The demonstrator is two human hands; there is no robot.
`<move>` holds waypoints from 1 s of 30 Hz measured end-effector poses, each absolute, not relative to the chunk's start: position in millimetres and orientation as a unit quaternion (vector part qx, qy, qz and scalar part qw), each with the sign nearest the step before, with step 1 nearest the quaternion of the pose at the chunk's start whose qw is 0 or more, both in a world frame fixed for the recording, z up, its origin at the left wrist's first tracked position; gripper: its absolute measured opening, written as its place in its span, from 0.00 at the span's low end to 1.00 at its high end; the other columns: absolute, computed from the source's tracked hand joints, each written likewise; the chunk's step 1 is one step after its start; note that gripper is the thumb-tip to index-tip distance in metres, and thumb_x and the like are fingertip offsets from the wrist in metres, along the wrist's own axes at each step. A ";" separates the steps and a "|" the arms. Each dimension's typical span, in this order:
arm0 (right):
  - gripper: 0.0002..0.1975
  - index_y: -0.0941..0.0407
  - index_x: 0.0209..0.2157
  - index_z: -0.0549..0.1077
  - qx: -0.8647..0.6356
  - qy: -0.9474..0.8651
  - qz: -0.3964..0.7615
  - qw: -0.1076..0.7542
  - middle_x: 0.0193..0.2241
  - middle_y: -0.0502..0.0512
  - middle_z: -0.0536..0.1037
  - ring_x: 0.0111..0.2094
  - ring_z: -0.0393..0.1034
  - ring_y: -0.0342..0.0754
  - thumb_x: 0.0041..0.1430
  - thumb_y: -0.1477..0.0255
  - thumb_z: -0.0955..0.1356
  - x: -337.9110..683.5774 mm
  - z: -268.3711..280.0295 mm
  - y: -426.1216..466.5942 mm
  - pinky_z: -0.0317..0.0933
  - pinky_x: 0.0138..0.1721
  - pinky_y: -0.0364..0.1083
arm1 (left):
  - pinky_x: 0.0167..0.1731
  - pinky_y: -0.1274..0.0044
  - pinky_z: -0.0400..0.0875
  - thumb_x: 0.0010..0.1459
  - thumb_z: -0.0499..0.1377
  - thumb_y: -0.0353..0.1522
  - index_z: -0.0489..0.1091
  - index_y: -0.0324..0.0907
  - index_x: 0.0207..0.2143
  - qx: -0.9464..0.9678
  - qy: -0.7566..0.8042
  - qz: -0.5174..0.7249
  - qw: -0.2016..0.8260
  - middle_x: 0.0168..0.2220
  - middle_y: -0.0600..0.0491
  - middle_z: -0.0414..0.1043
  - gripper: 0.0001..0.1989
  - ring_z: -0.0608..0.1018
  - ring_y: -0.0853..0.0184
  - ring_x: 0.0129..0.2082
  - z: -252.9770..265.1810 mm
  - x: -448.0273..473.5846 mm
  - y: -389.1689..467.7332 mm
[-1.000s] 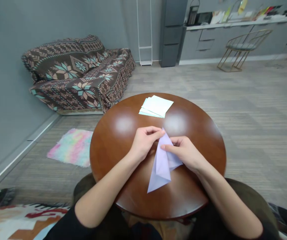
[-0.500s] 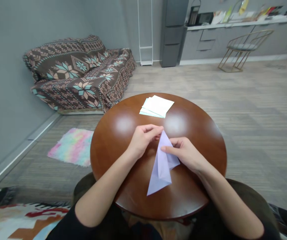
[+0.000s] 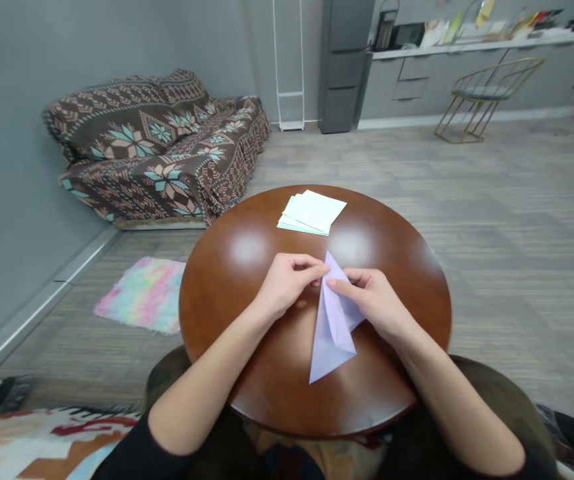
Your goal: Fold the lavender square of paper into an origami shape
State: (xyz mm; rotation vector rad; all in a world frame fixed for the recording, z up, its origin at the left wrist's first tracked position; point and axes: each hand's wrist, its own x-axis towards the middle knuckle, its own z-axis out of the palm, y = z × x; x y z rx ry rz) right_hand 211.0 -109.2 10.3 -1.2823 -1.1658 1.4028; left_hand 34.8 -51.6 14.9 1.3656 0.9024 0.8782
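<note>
A folded sheet of lilac paper (image 3: 335, 327) is held between my two hands, above the near half of the round table. Its narrow tip points away from me and its wider, layered end hangs toward me. My left hand (image 3: 291, 280) pinches the left edge just below the tip, thumb and forefinger together. From the other side my right hand (image 3: 371, 297) grips the folds, with the thumb on top and the fingers behind the paper. Those fingers are partly hidden.
The round brown table (image 3: 227, 320) carries a fanned stack of pale green paper sheets (image 3: 314, 210) near its far edge. Past it stand a sofa (image 3: 161, 147) under a patterned cover and a metal-framed chair (image 3: 487, 93). A fluffy pastel rug (image 3: 144, 293) lies on the floor at left.
The lower end of the lilac paper has swung to the right. My left fingers have slid a little down from the tip, and my right hand has moved slightly up the folds.
</note>
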 end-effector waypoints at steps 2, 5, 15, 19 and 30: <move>0.16 0.60 0.29 0.80 -0.519 -0.465 0.565 0.442 0.25 0.53 0.78 0.24 0.65 0.43 0.53 0.59 0.75 211.8 9.9 -108.9 0.54 0.27 0.44 | 0.30 0.76 0.65 0.53 0.68 0.39 0.81 0.38 0.31 0.591 0.390 0.372 0.601 0.25 0.52 0.75 0.11 0.71 0.69 0.26 15.0 35.1 -52.3; 0.16 0.59 0.31 0.82 -0.520 -0.458 0.569 0.443 0.25 0.52 0.78 0.24 0.65 0.43 0.52 0.60 0.76 212.6 10.0 -109.0 0.54 0.27 0.44 | 0.31 0.76 0.65 0.54 0.68 0.38 0.80 0.38 0.30 0.588 0.379 0.373 0.609 0.25 0.52 0.75 0.11 0.72 0.69 0.26 16.8 36.3 -53.0; 0.12 0.57 0.29 0.82 -0.504 -0.425 0.565 0.495 0.27 0.53 0.81 0.26 0.70 0.45 0.49 0.62 0.77 213.2 10.4 -106.2 0.61 0.30 0.45 | 0.32 0.75 0.66 0.53 0.68 0.37 0.81 0.38 0.29 0.588 0.374 0.381 0.607 0.26 0.51 0.76 0.10 0.73 0.68 0.27 17.1 40.4 -56.2; 0.12 0.58 0.27 0.81 -0.502 -0.435 0.556 0.499 0.26 0.53 0.81 0.25 0.69 0.45 0.49 0.63 0.77 213.5 8.8 -105.0 0.59 0.30 0.44 | 0.32 0.76 0.66 0.52 0.69 0.37 0.81 0.38 0.29 0.575 0.376 0.392 0.612 0.26 0.52 0.76 0.09 0.73 0.69 0.27 15.3 42.8 -57.6; 0.11 0.58 0.28 0.81 -0.504 -0.454 0.560 0.474 0.25 0.51 0.79 0.25 0.67 0.44 0.49 0.63 0.76 210.9 10.0 -107.9 0.58 0.29 0.45 | 0.34 0.76 0.68 0.46 0.73 0.34 0.79 0.38 0.28 0.495 0.371 0.437 0.653 0.29 0.52 0.78 0.10 0.74 0.70 0.28 17.8 44.3 -57.0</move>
